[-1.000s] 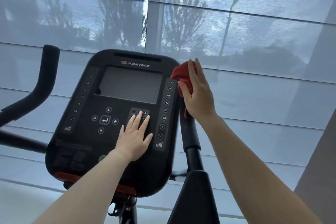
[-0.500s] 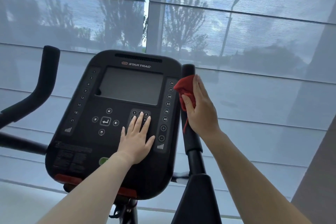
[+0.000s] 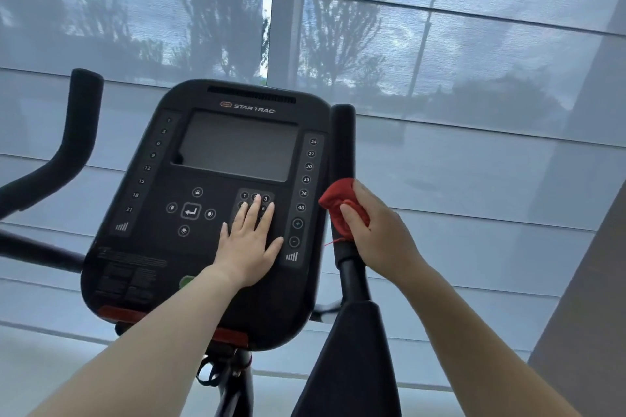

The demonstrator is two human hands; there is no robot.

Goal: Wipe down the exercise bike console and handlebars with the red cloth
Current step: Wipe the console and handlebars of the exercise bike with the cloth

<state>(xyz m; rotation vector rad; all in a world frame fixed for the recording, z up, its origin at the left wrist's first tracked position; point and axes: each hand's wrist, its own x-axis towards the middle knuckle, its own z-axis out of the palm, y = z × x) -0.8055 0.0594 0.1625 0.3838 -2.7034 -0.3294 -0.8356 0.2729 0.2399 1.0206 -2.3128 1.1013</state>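
The black exercise bike console (image 3: pixel 216 159) fills the middle of the head view, its grey screen above a keypad. My left hand (image 3: pixel 249 244) lies flat on the keypad with straight fingers. To the console's right rises the upright right handlebar (image 3: pixel 342 139), a black padded post. My right hand (image 3: pixel 379 234) grips the red cloth (image 3: pixel 340 201) wrapped round that post, near the lower end of its padding. A red thread hangs from the cloth. The left handlebar (image 3: pixel 79 118) curves up at the far left.
Behind the bike hangs a grey window blind (image 3: pixel 474 78) with trees and a lamp post showing through. A grey wall or column (image 3: pixel 589 298) stands at the right edge. The bike's black frame (image 3: pixel 349 362) runs down below the right handlebar.
My right hand has slid the red cloth down the right handlebar from its top to the lower end of its padding. My left hand has stayed on the keypad.
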